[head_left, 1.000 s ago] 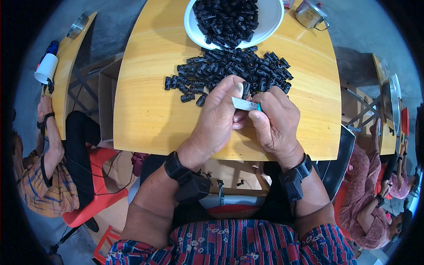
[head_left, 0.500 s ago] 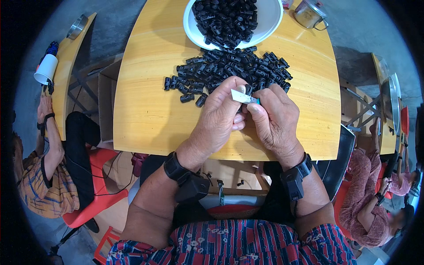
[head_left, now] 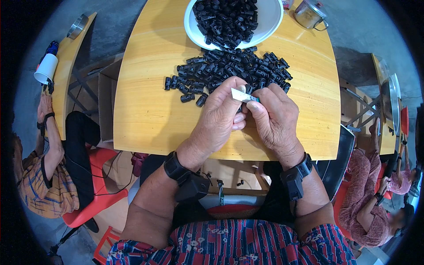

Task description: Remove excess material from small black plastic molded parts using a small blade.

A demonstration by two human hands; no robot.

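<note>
Over the near part of the table, my two hands meet. My right hand point(head_left: 279, 115) is closed round a small knife point(head_left: 242, 96); its pale, slanted blade points left across my left thumb, and a bit of green handle shows by the right fingers. Pinched in my left hand point(head_left: 219, 114) is a small black cord lock point(head_left: 249, 89), mostly covered by the fingers and blade. Just beyond my hands lies a loose heap of black cord locks point(head_left: 229, 66), small cylinders with side holes.
A white basin point(head_left: 270, 22) full of black pieces stands at the far side of the wooden table point(head_left: 150, 88). Right of it is a lidded metal cup point(head_left: 308, 15). Other people sit at side tables left and right. A cardboard box point(head_left: 108, 104) stands left of the table.
The blade has tilted very slightly between my hands. Otherwise hands and heap stay as they were.
</note>
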